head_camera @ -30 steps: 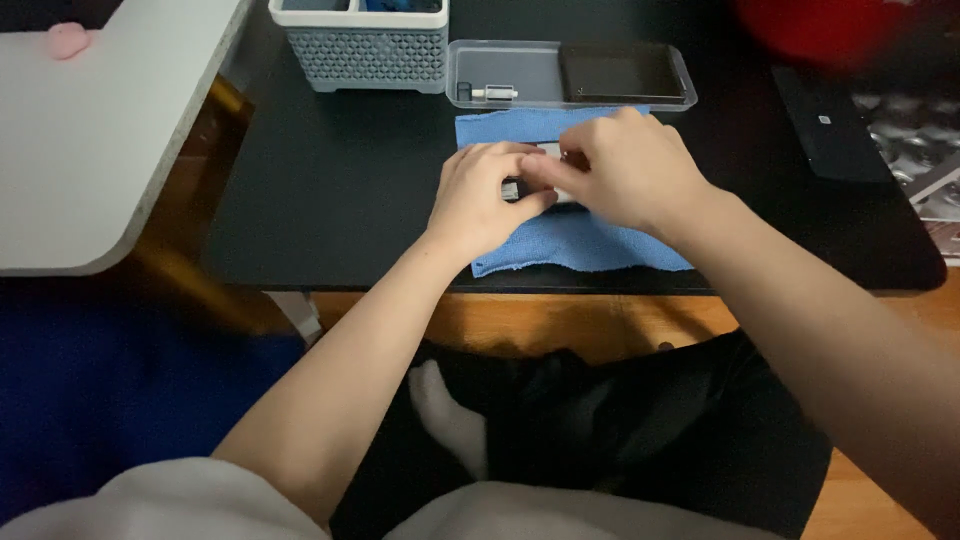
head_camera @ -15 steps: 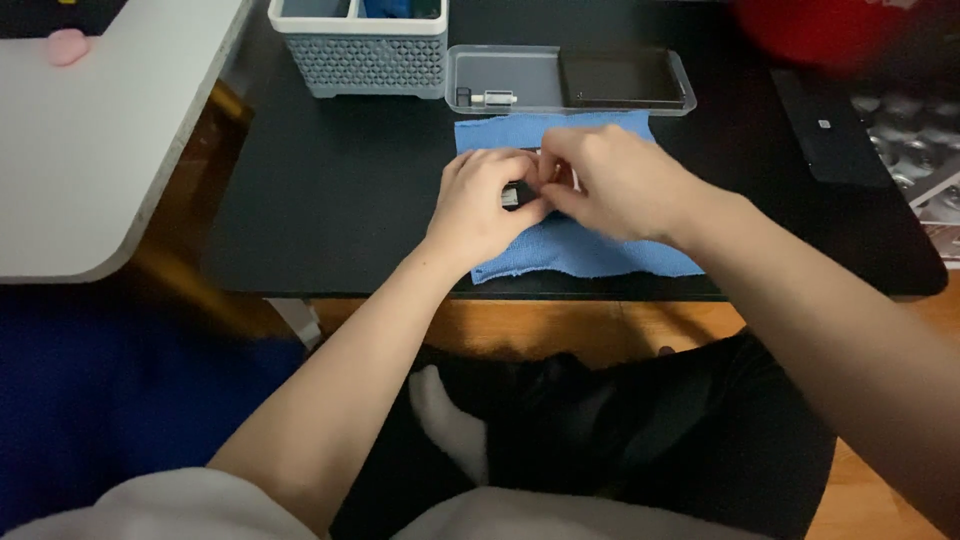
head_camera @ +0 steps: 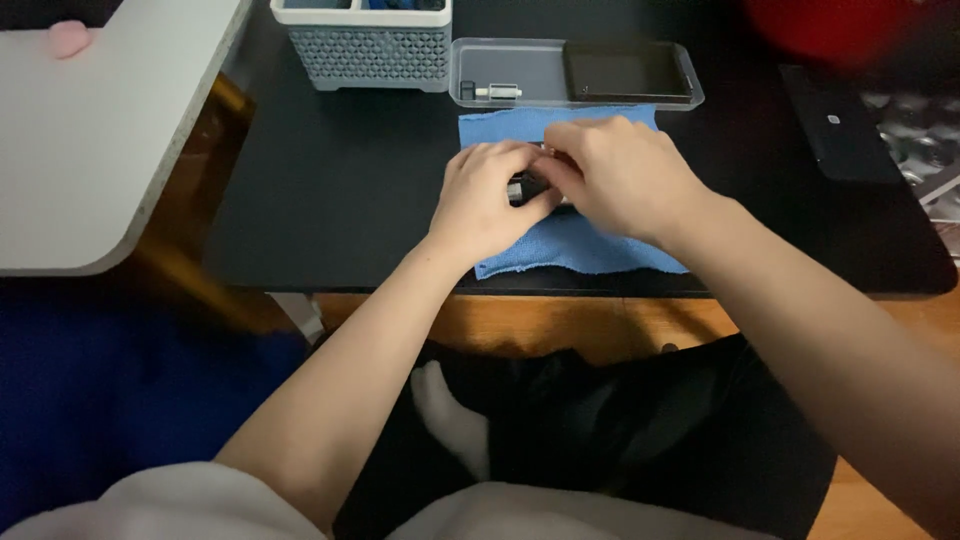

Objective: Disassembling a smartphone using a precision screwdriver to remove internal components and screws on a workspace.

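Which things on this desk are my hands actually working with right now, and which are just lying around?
In use: left hand and right hand together gripping a small dark object over the blue cloth.

Lying about: clear tray holding a dark slab and a small part, grey mesh basket, black flat device.

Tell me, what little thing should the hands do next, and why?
Probably lift the small dark object slightly off the blue cloth. The left hand and right hand both pinch it and hide most of it, so raising it would show the part being worked.
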